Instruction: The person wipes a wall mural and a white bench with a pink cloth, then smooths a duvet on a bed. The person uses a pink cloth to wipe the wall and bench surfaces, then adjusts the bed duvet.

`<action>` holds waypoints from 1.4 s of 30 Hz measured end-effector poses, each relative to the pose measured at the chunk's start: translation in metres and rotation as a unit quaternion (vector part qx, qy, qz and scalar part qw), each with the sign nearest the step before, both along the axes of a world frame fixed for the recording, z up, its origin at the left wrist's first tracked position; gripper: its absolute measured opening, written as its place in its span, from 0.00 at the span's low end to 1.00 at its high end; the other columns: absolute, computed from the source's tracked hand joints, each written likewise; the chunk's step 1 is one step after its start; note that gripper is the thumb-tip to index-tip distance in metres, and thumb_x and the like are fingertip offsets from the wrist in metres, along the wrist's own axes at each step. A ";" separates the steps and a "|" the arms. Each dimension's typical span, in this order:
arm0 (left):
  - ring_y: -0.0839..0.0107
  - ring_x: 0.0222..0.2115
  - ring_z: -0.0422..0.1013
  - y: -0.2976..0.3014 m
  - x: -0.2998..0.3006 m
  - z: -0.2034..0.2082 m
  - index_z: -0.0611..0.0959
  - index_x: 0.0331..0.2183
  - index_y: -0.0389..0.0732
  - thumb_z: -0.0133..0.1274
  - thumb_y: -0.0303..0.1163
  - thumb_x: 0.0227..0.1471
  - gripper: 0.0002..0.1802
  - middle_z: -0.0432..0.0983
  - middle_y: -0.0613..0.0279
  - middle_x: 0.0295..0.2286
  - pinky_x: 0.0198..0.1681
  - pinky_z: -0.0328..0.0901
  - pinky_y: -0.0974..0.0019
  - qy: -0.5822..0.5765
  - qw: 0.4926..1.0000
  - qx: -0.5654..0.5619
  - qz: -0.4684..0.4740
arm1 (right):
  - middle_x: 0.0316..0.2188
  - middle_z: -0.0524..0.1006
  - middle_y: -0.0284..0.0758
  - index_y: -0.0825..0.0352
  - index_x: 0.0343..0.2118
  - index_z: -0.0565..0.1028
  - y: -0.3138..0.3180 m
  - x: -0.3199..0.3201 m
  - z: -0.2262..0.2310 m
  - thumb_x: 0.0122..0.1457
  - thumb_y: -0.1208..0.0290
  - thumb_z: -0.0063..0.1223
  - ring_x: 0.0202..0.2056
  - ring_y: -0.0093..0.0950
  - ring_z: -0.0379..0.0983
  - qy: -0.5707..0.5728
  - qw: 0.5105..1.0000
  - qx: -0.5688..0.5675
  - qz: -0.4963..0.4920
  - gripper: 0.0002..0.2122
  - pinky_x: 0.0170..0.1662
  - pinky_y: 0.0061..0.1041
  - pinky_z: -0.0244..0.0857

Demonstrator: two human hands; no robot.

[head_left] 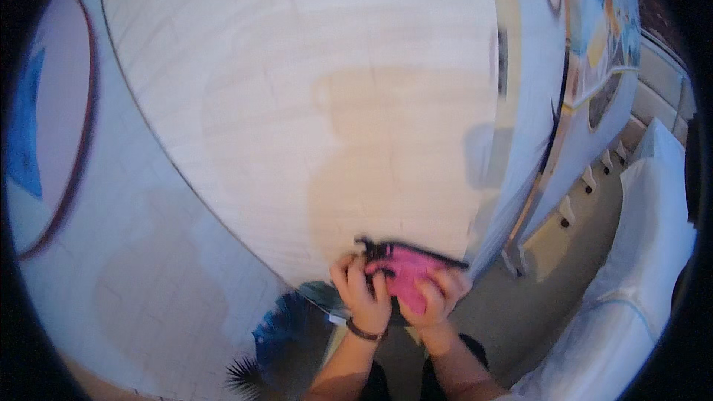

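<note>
Both my hands grip a pink thing (407,275) with a black upper edge and black parts at its left end. Blur hides its exact kind. My left hand (360,286) closes around the dark end, and a dark band (365,331) circles that wrist. On the pink part, toward its right end, my right hand (440,295) presses with bent fingers. Behind the hands rises a broad pale wall (260,126), on which soft shadows fall. Whether the pink thing touches the wall cannot be made out.
At the left, a framed picture (67,119) hangs on a bluish wall. Blue feathery material (278,327) and a dark spiky plant (243,379) stand low on the left. White-covered furniture (616,319) fills the lower right, beside the floor (512,312). Colourful artwork (605,30) shows at the upper right.
</note>
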State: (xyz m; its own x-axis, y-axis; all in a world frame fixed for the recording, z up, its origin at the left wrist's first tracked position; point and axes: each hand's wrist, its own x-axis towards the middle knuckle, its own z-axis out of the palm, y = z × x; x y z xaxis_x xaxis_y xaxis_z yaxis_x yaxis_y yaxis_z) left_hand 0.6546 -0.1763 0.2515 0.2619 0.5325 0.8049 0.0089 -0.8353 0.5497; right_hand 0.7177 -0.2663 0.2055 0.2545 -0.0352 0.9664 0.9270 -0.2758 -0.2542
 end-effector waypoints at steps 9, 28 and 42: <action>0.49 0.40 0.64 -0.016 -0.038 0.061 0.75 0.39 0.31 0.52 0.16 0.37 0.20 0.63 0.44 0.39 0.45 0.62 0.56 0.207 0.968 -0.142 -0.030 | 0.37 0.65 0.37 0.60 0.34 0.69 -0.018 -0.044 0.053 0.42 0.68 0.64 0.39 0.38 0.61 0.224 0.968 -0.114 0.031 0.17 0.42 0.38 0.55; 0.53 0.35 0.63 -0.104 -0.059 0.433 0.73 0.37 0.32 0.52 0.21 0.37 0.19 0.63 0.46 0.35 0.40 0.61 0.56 0.028 0.996 0.078 -0.039 | 0.42 0.73 0.37 0.59 0.38 0.74 -0.097 -0.037 0.419 0.49 0.64 0.62 0.46 0.41 0.67 0.072 0.991 0.050 0.105 0.14 0.47 0.39 0.60; 0.60 0.35 0.65 -0.194 0.051 0.504 0.81 0.41 0.44 0.58 0.27 0.32 0.25 0.72 0.59 0.35 0.40 0.55 0.57 0.081 0.965 0.207 0.136 | 0.54 0.66 0.52 0.69 0.48 0.69 -0.126 0.107 0.494 0.55 0.59 0.53 0.53 0.48 0.63 0.145 0.957 0.065 0.243 0.22 0.52 0.46 0.55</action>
State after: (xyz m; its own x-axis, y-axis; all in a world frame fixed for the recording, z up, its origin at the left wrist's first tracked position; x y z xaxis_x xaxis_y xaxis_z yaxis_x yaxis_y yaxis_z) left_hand 0.7054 -0.3705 0.7560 0.2992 0.2401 0.9235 0.3161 -0.9381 0.1415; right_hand 0.8245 -0.3927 0.6997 0.5285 0.0403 0.8480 0.8227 0.2220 -0.5233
